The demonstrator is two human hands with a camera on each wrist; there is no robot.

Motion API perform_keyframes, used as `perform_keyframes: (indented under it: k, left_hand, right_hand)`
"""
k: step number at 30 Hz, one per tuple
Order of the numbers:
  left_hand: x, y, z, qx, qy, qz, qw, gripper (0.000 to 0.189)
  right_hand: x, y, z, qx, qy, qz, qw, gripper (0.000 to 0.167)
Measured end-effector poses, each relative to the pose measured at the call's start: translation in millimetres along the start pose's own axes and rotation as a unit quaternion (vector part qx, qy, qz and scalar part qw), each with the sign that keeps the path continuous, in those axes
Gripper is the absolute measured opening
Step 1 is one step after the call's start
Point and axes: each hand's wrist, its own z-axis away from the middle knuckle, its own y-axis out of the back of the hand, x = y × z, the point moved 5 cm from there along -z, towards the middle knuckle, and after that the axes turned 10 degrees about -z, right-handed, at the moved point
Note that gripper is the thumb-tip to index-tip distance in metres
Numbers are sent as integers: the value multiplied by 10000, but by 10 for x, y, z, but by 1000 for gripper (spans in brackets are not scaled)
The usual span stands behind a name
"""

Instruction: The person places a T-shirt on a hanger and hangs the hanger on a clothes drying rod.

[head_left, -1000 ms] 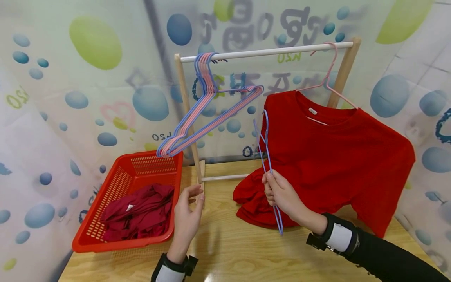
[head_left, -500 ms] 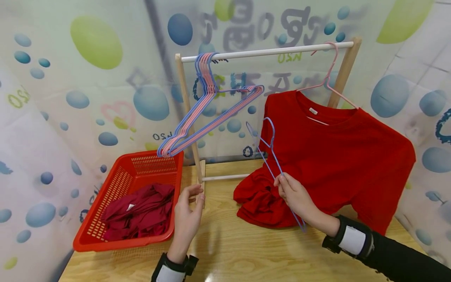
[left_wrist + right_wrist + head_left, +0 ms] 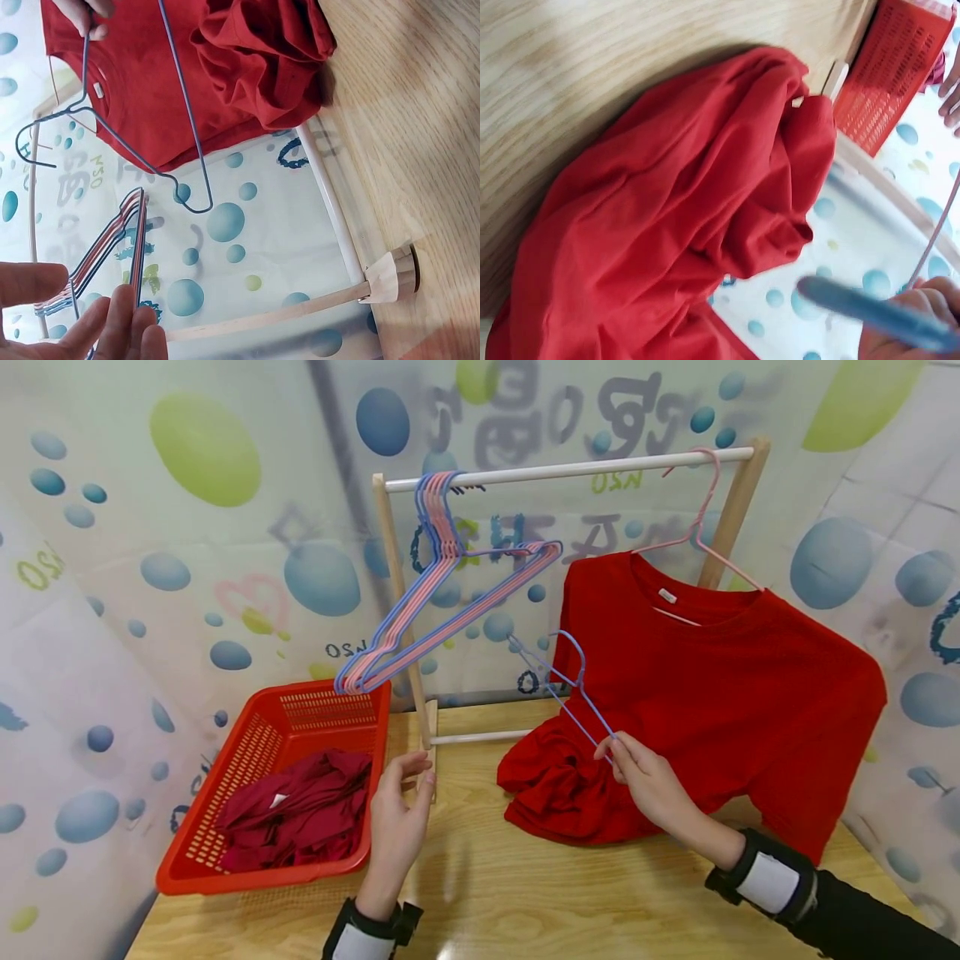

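My right hand (image 3: 652, 781) grips a blue wire hanger (image 3: 582, 670) by one end. The hanger tilts up and left, in front of the red T-shirt (image 3: 690, 693). That shirt hangs at the right of the rack on a pink hanger (image 3: 702, 518), its lower part bunched on the table. In the left wrist view, the blue hanger (image 3: 193, 124) shows its hook and one shoulder. My left hand (image 3: 401, 818) holds nothing; its fingers are relaxed and slightly bent, beside the right edge of the red basket (image 3: 262, 882).
Crumpled maroon clothing (image 3: 300, 814) lies inside the basket. Several blue and pink hangers (image 3: 441, 522) hang bunched at the left of the rack's white top bar (image 3: 570, 471). Wooden posts (image 3: 731, 522) hold the bar up on the wooden table (image 3: 510, 893).
My right hand has moved right and slightly down. The blue hanger has turned from nearly upright to a leftward slant. My left hand has stayed in place.
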Motion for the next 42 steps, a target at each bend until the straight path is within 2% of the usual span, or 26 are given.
perform_keyframes:
  k: [5, 12, 19, 28, 31, 32, 35, 38, 42]
  left_hand:
    - [1, -1, -4, 11, -33, 17, 10000, 24]
    - [-1, 4, -1, 20, 6, 29, 10000, 23]
    - [-13, 14, 2, 19, 27, 21, 10000, 23]
    - [-28, -32, 10, 182, -380, 117, 9990, 23]
    - [-23, -27, 11, 130, -253, 123, 9995, 23]
    - [15, -18, 13, 61, -100, 57, 9999, 24]
    - [13, -12, 14, -39, 75, 60, 9999, 24]
    - [29, 4, 19, -61, 124, 59, 9999, 24]
    - [69, 44, 32, 5, 15, -21, 10000, 24]
  right_hand:
    - [2, 96, 34, 233, 210, 171, 9994, 25]
    - [63, 218, 69, 469, 261, 370, 9979, 18]
    - [48, 309, 62, 628, 645, 558, 9944, 15]
    - [167, 410, 85, 972, 986, 508, 9891, 17]
    - [111, 425, 105, 967, 970, 635, 9885, 15]
    - [100, 430, 109, 971, 964, 650, 9885, 14]
    - [76, 439, 124, 977, 939, 685, 9884, 13]
    - [84, 441, 136, 981, 928, 703, 9883, 13]
    - [97, 436, 153, 1013, 948, 679, 9880, 14]
